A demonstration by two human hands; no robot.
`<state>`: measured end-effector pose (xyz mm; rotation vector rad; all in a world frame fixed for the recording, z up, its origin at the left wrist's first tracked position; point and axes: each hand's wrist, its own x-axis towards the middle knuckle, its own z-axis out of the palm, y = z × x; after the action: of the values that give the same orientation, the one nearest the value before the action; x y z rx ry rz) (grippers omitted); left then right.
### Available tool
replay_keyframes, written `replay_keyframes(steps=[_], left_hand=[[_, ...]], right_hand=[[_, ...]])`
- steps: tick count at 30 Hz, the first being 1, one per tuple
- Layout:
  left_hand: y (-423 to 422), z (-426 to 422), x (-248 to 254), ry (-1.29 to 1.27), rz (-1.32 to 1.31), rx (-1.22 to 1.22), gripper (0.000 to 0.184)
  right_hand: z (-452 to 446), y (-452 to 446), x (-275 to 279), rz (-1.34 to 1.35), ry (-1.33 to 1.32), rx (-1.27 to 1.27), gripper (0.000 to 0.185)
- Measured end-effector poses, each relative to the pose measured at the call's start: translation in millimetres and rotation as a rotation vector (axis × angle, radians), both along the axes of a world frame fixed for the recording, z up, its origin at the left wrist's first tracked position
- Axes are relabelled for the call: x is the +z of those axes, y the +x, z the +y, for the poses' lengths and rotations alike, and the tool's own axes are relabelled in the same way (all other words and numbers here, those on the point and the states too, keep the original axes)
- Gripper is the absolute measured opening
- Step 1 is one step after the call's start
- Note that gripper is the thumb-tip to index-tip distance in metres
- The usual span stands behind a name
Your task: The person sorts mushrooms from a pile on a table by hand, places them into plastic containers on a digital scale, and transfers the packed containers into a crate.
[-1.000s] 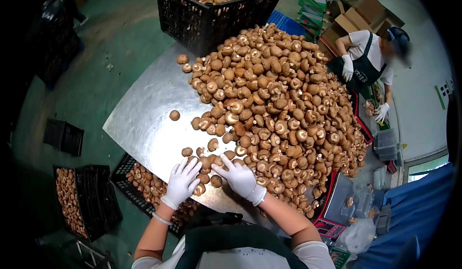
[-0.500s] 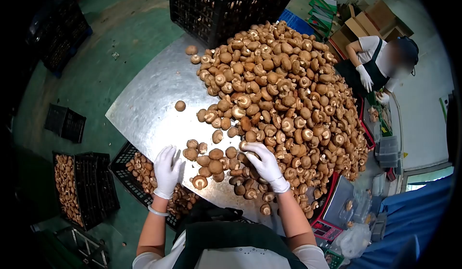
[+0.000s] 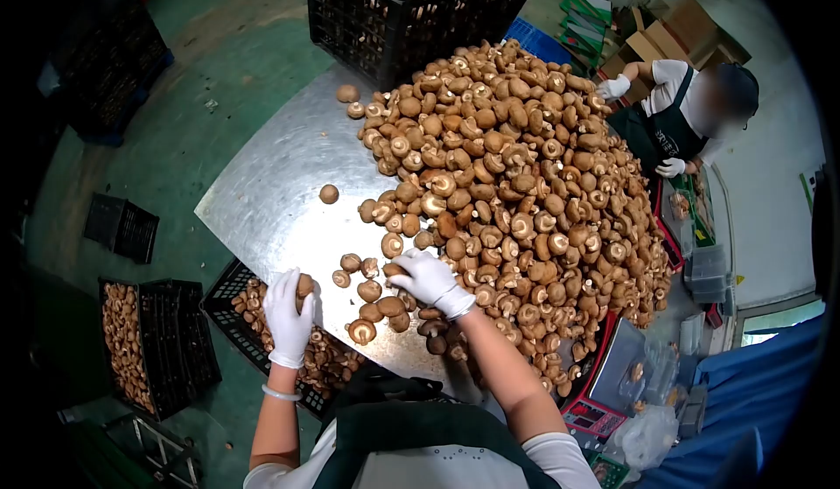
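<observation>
My left hand [image 3: 289, 318], in a white glove, is closed around a brown shiitake mushroom [image 3: 304, 285]. It hangs over the table's near-left edge, above a black crate [image 3: 229, 289] partly filled with mushrooms. To the right, my gloved right hand [image 3: 429, 281] has its fingers closed on another shiitake mushroom [image 3: 395, 270], partly hidden by them. Between my hands a few loose mushrooms [image 3: 369, 290] lie on the metal table [image 3: 271, 183]. A large heap of shiitake mushrooms [image 3: 516, 183] covers the table's middle and right side.
At the table's far end stands a full black crate [image 3: 385, 30]. On the floor to the left are a mushroom-filled crate [image 3: 179, 340] and a smaller black crate [image 3: 122, 227]. Across the heap, a co-worker [image 3: 669, 108] reaches toward it. Scales [image 3: 595, 417] and plastic tubs line the right side.
My left hand now has a mushroom in it. My right hand has moved left, from the heap's edge to the loose mushrooms. One of the co-worker's hands has moved to the heap.
</observation>
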<state>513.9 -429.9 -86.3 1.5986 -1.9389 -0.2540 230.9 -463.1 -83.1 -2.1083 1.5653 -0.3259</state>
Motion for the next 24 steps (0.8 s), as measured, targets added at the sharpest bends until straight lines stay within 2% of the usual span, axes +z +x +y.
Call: replay_keyframes(steps=[1, 2, 3, 5, 6, 7, 8, 9, 11, 12, 14, 15, 17, 20, 21, 23, 24], left_hand=[[4, 4, 4, -0.068, -0.155, 0.034, 0.047], [2, 8, 6, -0.053, -0.125, 0.034, 0.045], [-3, 10, 13, -0.104, -0.132, -0.007, 0.043], [-25, 19, 34, 0.137, 0.004, -0.21, 0.04], [-41, 22, 31, 0.044, 0.061, -0.31, 0.039], [-57, 24, 27, -0.054, 0.119, -0.412, 0.038], [-71, 26, 25, -0.025, 0.102, -0.448, 0.039], [-83, 28, 28, 0.147, 0.063, -0.453, 0.039], [-95, 25, 17, 0.217, -0.044, -0.502, 0.039], [-97, 24, 10, 0.214, -0.045, -0.508, 0.039], [-99, 21, -5, 0.145, 0.27, -0.378, 0.039], [-94, 15, -2, 0.322, 0.46, -0.393, 0.034], [-86, 12, 6, 0.884, 1.058, -0.209, 0.028], [-74, 10, 4, 0.96, 1.274, -0.187, 0.026], [-73, 10, 5, 0.972, 1.331, -0.186, 0.026], [-77, 14, 13, 0.961, 1.333, -0.184, 0.026], [-81, 17, 16, 0.951, 1.341, -0.18, 0.025]], right_hand=[[-2, -9, 4, -0.169, 0.068, -0.013, 0.039], [-4, -22, -13, -0.381, 0.175, -0.013, 0.045], [-2, -27, -4, -0.505, 0.336, -0.057, 0.043], [7, -36, -14, -0.874, 0.526, -0.207, 0.043], [13, -36, -12, -0.87, 0.526, -0.208, 0.043], [18, -34, -6, -1.093, 0.593, -0.281, 0.044], [23, -34, -2, -1.319, 0.654, -0.355, 0.045], [25, -33, -1, -1.404, 0.703, -0.383, 0.046], [33, -30, 1, -1.598, 0.719, -0.404, 0.046], [36, -32, 2, -1.598, 0.672, -0.339, 0.047], [45, -36, 3, -1.693, 0.622, -0.228, 0.053], [47, -36, 7, -1.752, 0.616, -0.133, 0.054], [57, -33, 17, -1.77, 0.58, -0.113, 0.054], [75, -28, 39, -1.542, 0.7, -0.342, 0.051], [82, -26, 25, -1.548, 0.741, -0.377, 0.05], [92, -17, 22, -1.495, 0.805, -0.293, 0.052], [95, -14, 24, -1.414, 0.805, -0.25, 0.058]])
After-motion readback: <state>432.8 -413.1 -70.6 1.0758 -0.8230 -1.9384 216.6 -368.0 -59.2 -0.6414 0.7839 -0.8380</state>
